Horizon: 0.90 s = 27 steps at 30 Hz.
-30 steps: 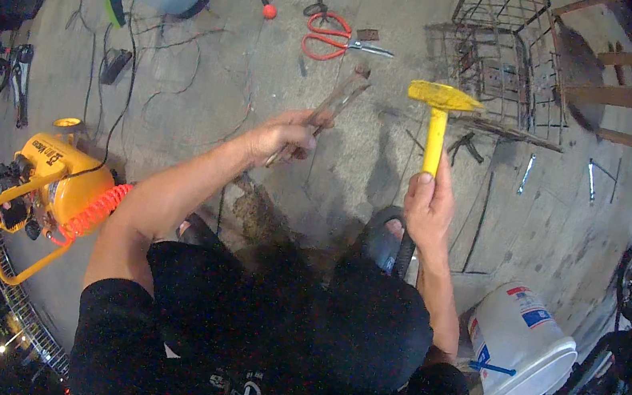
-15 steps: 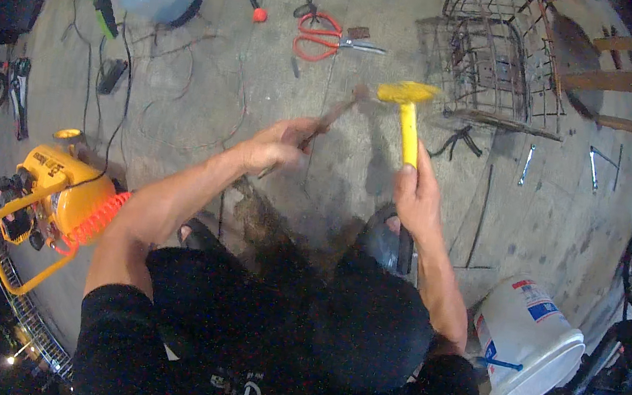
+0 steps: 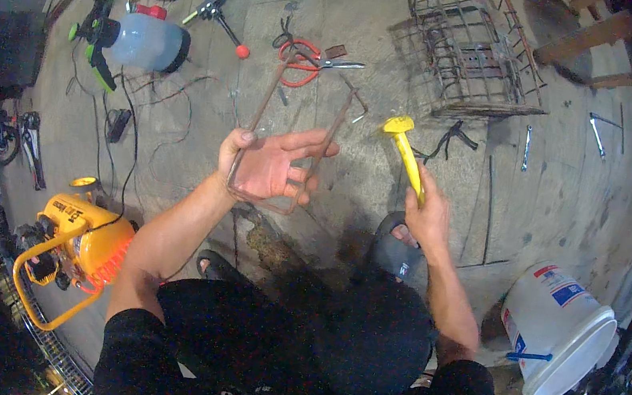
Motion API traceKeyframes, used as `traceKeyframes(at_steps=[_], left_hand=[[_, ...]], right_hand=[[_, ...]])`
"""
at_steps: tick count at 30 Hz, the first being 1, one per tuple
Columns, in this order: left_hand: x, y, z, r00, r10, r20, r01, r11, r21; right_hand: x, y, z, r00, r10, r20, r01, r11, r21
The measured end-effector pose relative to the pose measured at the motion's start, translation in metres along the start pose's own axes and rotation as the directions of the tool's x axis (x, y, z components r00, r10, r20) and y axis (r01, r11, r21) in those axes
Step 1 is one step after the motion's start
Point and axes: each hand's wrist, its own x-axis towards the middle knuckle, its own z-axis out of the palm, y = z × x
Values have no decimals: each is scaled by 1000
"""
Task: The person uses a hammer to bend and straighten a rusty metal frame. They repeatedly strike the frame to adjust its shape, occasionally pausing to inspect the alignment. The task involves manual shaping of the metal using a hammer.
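Observation:
Palm up, my left hand holds a thin rusty metal rod bent into a long U. The thumb lies over one leg, and the fingers reach out under the other. Both legs point away from me, and one has a hooked end. Closed round the yellow handle of a hammer, my right hand keeps it raised to the right of the rod, apart from it. Beyond the rod, on the concrete floor, lie red-handled scissors.
At the far right stands a rusty wire cage. Wrenches lie nearer. A white bucket is tipped at right. On the left are a yellow air compressor and a pump sprayer. A wood log lies between my feet.
My left hand has turned palm up, so the rod's U shape now faces me. The hammer has tilted and come slightly nearer. The whole view has shifted a little.

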Motion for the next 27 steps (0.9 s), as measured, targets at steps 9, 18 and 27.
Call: traceKeyframes(at_steps=[9, 18, 27], left_hand=[[6, -3, 11, 997, -5, 82, 10, 998, -55], [13, -4, 23, 996, -60, 71, 62, 997, -36], [9, -9, 29, 998, -28, 55, 31, 998, -57]], right_hand=[[-1, 38, 15, 1000, -10, 10, 12, 985, -172], [44, -61, 11, 972, -8, 235, -206, 452, 868], [45, -90, 16, 931, -92, 353, -352, 29, 936]])
